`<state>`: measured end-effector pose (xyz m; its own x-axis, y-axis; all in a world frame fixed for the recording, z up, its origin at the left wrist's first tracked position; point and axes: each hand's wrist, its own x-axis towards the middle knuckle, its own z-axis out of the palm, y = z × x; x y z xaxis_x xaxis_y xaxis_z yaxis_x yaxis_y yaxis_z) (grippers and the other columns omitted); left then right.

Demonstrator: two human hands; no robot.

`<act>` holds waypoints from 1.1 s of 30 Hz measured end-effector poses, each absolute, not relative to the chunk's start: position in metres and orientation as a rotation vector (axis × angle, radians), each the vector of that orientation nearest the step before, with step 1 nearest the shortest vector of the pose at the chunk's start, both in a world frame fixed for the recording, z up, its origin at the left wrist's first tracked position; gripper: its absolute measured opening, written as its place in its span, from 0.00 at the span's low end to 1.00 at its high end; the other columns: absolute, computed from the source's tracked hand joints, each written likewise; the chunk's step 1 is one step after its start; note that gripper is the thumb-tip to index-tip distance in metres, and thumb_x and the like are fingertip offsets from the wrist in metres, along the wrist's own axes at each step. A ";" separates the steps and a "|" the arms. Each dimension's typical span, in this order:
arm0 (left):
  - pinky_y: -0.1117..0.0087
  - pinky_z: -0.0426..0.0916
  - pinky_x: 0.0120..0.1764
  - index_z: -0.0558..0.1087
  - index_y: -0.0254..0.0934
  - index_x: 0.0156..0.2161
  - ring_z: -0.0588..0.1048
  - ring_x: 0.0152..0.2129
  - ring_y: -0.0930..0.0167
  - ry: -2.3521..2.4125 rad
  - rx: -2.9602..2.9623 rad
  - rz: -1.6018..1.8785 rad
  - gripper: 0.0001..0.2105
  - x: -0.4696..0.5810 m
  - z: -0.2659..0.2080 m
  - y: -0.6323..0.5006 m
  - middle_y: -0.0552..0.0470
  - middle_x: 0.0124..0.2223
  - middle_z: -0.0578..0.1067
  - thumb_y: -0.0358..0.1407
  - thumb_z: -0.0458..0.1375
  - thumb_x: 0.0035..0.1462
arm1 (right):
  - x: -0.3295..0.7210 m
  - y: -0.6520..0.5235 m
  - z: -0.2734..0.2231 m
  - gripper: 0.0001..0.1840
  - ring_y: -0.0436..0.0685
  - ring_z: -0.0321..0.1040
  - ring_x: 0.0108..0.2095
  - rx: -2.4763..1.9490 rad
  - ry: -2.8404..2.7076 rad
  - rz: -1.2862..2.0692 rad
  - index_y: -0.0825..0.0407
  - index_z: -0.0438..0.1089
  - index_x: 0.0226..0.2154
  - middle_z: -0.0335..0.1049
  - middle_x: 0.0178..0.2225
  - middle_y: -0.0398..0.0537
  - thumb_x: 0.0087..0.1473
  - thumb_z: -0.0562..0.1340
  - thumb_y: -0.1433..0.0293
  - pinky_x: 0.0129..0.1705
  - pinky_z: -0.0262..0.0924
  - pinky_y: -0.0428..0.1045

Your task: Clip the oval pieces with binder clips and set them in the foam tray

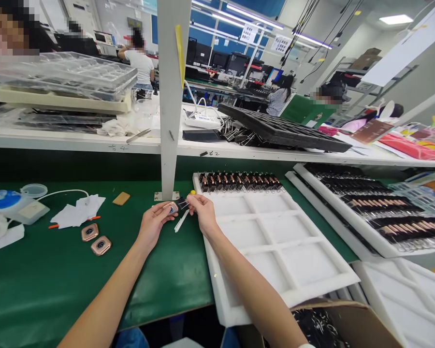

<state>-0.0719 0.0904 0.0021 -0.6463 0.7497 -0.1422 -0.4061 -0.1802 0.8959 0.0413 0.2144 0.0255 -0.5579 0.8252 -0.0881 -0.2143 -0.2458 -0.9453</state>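
- the watch-like body [171,208] is in the left hand [154,220], its fingers curled in around the edges with the round back facing up.
- the black binder clip [183,203] is in the right hand [204,208], thumb and fingers pinched together around its wire handles.
- the relation that matters: the clip lies between the two hands, its long axis running from the watch-like body rightward and slightly away from the person, so its mouth faces the body's right edge and its handles point at the right hand.
- body and clip look to be touching; whether the clip's mouth bites on the edge is too small to tell.
- two more rose-gold bodies [95,239] rest on the green surface [166,275], left of the left hand and nearer to it than to the right one.
- the white tray [253,235] lies on the right hand's side, the right forearm passing over its left edge; a row of clipped pieces [241,182] stands along its far end.
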 end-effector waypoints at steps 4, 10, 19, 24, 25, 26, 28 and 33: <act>0.61 0.77 0.40 0.81 0.30 0.43 0.81 0.31 0.63 1.302 0.432 1.897 0.23 -0.069 0.000 0.092 0.42 0.39 0.83 0.44 0.75 0.44 | 0.040 0.214 0.021 0.22 0.51 0.62 0.24 -0.777 -1.284 1.903 0.52 0.77 0.29 0.74 0.26 0.44 0.38 0.77 0.54 0.28 0.60 0.49; 0.59 0.79 0.39 0.82 0.29 0.41 0.81 0.27 0.64 1.315 0.387 1.909 0.24 -0.068 -0.005 0.093 0.43 0.35 0.83 0.43 0.77 0.41 | 0.039 0.214 0.016 0.22 0.51 0.65 0.24 -0.759 -1.313 1.901 0.53 0.77 0.30 0.76 0.27 0.45 0.39 0.77 0.54 0.29 0.63 0.49; 0.60 0.79 0.40 0.82 0.30 0.42 0.83 0.30 0.63 1.341 0.391 1.940 0.23 -0.069 -0.007 0.094 0.41 0.39 0.84 0.43 0.76 0.42 | 0.036 0.208 0.018 0.27 0.54 0.70 0.28 -0.775 -1.351 1.873 0.53 0.73 0.31 0.76 0.29 0.46 0.38 0.76 0.50 0.33 0.68 0.51; 0.63 0.79 0.36 0.82 0.30 0.40 0.82 0.28 0.65 1.327 0.389 1.932 0.23 -0.071 -0.003 0.094 0.42 0.37 0.84 0.43 0.76 0.40 | 0.061 0.203 0.052 0.23 0.57 0.72 0.32 -0.838 -1.605 1.711 0.51 0.74 0.34 0.76 0.33 0.49 0.43 0.74 0.52 0.35 0.67 0.52; 0.64 0.78 0.34 0.81 0.30 0.40 0.81 0.27 0.65 1.317 0.399 1.925 0.23 -0.071 -0.002 0.094 0.42 0.36 0.83 0.43 0.77 0.40 | 0.079 0.202 0.064 0.21 0.58 0.72 0.35 -0.856 -1.677 1.578 0.51 0.75 0.37 0.77 0.37 0.51 0.46 0.73 0.53 0.37 0.67 0.52; 0.65 0.78 0.33 0.81 0.31 0.41 0.81 0.27 0.66 1.304 0.410 1.921 0.24 -0.071 0.000 0.093 0.43 0.35 0.83 0.43 0.77 0.40 | 0.102 0.200 0.074 0.20 0.59 0.72 0.39 -0.878 -1.722 1.402 0.50 0.75 0.40 0.77 0.41 0.52 0.49 0.71 0.54 0.40 0.67 0.53; 0.69 0.75 0.30 0.80 0.32 0.43 0.79 0.26 0.68 1.271 0.422 1.919 0.24 -0.070 0.002 0.093 0.46 0.34 0.83 0.43 0.76 0.41 | 0.164 0.193 0.088 0.19 0.60 0.71 0.42 -0.943 -1.637 0.986 0.50 0.74 0.43 0.75 0.44 0.54 0.55 0.68 0.55 0.44 0.67 0.54; 0.73 0.71 0.28 0.78 0.34 0.45 0.76 0.25 0.72 1.208 0.420 1.922 0.24 -0.070 0.002 0.091 0.49 0.34 0.81 0.42 0.76 0.43 | 0.343 0.156 0.047 0.23 0.64 0.71 0.42 -1.480 -0.977 0.284 0.52 0.70 0.44 0.73 0.40 0.53 0.54 0.65 0.53 0.50 0.65 0.61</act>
<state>-0.0701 0.0909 0.0023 -0.6172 0.7753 -0.1340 -0.4568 -0.2144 0.8634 0.3433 0.1564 0.0470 0.6071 0.7027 0.3710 0.3944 0.1389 -0.9084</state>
